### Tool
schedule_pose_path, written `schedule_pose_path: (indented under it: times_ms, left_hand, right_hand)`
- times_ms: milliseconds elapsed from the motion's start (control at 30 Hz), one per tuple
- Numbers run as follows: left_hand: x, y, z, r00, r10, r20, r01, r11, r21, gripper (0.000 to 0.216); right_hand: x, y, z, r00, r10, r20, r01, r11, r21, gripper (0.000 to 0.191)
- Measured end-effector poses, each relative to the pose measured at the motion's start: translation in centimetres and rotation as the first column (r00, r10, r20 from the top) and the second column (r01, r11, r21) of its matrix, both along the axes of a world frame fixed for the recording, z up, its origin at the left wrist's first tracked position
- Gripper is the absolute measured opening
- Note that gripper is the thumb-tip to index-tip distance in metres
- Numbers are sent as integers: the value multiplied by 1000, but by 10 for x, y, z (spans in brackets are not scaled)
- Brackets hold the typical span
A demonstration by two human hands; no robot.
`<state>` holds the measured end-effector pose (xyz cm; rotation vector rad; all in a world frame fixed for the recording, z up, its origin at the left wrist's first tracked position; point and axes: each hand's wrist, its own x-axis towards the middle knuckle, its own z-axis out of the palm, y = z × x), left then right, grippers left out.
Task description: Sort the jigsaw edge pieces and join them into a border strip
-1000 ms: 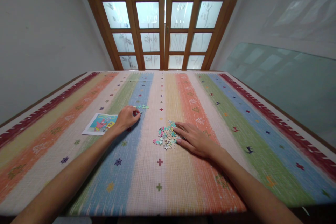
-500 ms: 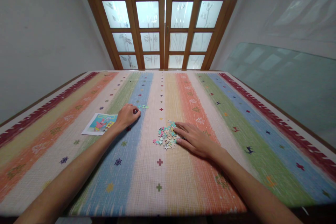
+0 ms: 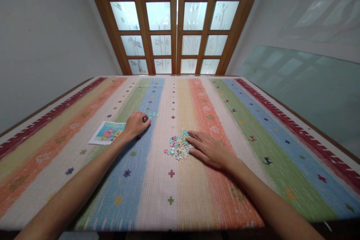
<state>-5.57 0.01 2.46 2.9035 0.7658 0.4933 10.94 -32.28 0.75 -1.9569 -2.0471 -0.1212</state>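
1. Cardboard, by its look, is used for the loose jigsaw pieces (image 3: 179, 147), heaped beneath the fingertips of the right hand (image 3: 209, 148). They are judged light, stiff and not very slippery, with thin knobs that could be bent; each is best taken by its opposite edges, between thumb and forefinger.
2. The right hand is laid palm down, its fingers loosely spread; the heap's right edge is touched, but nothing is seen to be clasped.
3. On the left hand (image 3: 137, 123), thumb and index finger are drawn close together in a pinch. Whether they meet, or a piece is held between them, cannot be told.
4. Just beyond those fingertips, a short row of teal jigsaw pieces (image 3: 154, 114) is laid on a blue stripe; whether its pieces are interlocked is too small to tell.
5. Beside the left wrist, a SpongeBob picture sheet (image 3: 105, 134) is placed flat, its right part covered by the hand and forearm.
6. Everything is supported by a striped tablecloth (image 3: 157, 187), faced at its far end by wood-framed glass doors (image 3: 176, 33).
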Motion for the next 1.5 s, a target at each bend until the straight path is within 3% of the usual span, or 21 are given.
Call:
schedule_pose_path:
  times_ms: [433,533,600,700,900,1233,1500]
  left_hand:
    - [-1,-4,1,997,-9,73,11,999,-32,20]
    - [0,-18,5,986,-107,130,119,989,-91,29]
    - [2,-34,7,961,-246,125,265,951,-162,30]
    - [6,-62,10,887,-453,90,460,849,-261,29]
    - [15,-92,13,797,-604,3,566,745,-353,25]
    - [11,-92,18,810,-584,-55,532,771,-350,13]
    - [15,-103,13,807,-591,1,557,760,-334,17]
  right_hand:
    - [1,1,-2,999,-4,-38,4,1000,20,46]
    - [1,1,-2,998,-5,-56,6,1000,11,44]
    - [0,0,-1,998,-9,-59,9,1000,3,44]
    - [-1,1,1,998,-15,-59,15,1000,-5,46]
    - [-3,1,4,997,-24,-75,23,1000,-4,45]
    - [-1,0,1,997,-18,-80,20,1000,14,46]
    - [-2,1,5,996,-4,-86,5,1000,9,46]
